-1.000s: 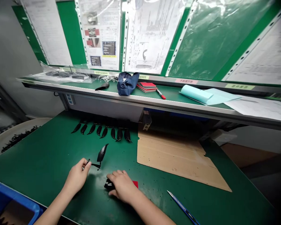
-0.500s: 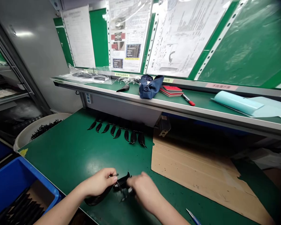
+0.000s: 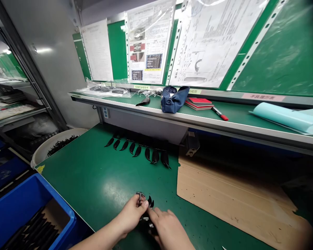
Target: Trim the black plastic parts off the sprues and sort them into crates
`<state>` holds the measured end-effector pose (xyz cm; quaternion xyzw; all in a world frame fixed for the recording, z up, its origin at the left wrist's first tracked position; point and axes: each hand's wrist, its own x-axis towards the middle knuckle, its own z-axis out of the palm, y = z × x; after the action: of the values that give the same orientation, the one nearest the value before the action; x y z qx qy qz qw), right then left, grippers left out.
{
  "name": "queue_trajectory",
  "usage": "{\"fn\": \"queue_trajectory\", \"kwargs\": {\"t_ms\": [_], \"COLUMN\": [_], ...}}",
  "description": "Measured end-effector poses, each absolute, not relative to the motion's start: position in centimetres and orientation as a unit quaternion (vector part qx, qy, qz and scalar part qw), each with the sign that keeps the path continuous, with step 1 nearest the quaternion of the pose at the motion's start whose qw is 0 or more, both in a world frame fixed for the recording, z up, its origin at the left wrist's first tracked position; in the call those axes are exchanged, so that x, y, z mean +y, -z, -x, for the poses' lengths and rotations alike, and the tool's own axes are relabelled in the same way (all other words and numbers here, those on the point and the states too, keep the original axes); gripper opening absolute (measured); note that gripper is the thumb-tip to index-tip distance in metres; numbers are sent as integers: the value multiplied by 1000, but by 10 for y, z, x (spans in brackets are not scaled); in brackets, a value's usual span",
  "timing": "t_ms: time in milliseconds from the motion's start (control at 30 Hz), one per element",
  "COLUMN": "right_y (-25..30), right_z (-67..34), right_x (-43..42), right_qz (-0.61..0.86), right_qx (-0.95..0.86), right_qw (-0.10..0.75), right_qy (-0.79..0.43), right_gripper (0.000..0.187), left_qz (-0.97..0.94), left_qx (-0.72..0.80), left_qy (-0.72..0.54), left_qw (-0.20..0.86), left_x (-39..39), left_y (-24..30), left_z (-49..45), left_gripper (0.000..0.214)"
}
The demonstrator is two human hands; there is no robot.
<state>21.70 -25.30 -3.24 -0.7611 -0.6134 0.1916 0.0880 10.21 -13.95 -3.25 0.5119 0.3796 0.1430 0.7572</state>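
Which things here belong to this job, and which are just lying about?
Likely the job's:
held glossy black curved parts
row of black curved pieces
blue plastic bin of black parts

Apparently just lying about:
navy fabric pouch
flat red booklets
red-tipped marker

Navy pouch (image 3: 173, 100) beside red notebooks (image 3: 199, 103)

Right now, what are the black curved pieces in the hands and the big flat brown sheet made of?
Black curved pieces: perhaps hard plastic; glossy, going by the bright glints, though mostly hidden. Big flat brown sheet: looks like matte cardboard, plain brown with straight crease lines.
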Motion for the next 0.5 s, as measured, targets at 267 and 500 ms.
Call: {"fn": "queue_trajectory", "kwargs": {"t_ms": [267,500], "right_y": [30,51], "right_z": [-226,-224], "right_x": [-244,-228], "right_qz": [753,798], "right_qx": [-594,-395], "right_qw": [213,306], "right_qy": [-189,-338], "right_gripper": [40,58], "left_qz": [-268,-283], "left_qx": [428,503], "left_qy": [-242,-379], "left_qw": [829,723], "left_x": [-149,4], "left_y": [32,13], "left_z": [-104,-72], "left_gripper": [28,30]}}
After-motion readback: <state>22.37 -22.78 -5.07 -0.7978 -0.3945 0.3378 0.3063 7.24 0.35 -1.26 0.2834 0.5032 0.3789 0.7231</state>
